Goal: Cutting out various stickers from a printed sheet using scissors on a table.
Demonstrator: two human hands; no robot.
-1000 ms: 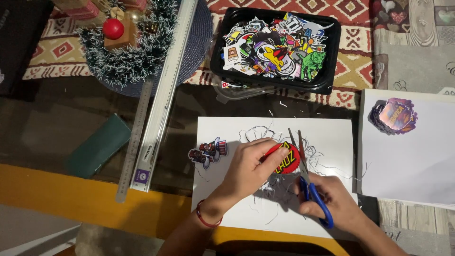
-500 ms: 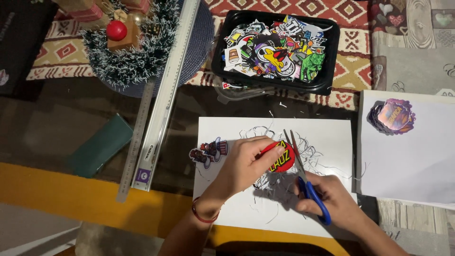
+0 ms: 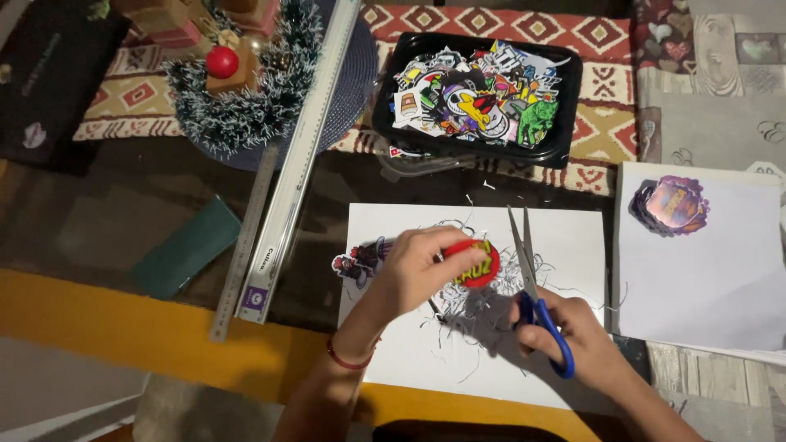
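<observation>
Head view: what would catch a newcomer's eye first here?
The black tray heaped with colourful stickers, top centre. Below it, over the white sheet, the left hand holds a red round sticker while the right hand holds blue-handled scissors beside it.

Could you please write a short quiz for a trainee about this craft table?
1. True or false: the right hand holds blue-handled scissors.
2. What does the left hand hold? A) a ruler B) a round red sticker C) a pen
3. Where do the trimmings lie?

Key:
1. True.
2. B, the round red sticker.
3. On the white sheet, under the hands.
</observation>
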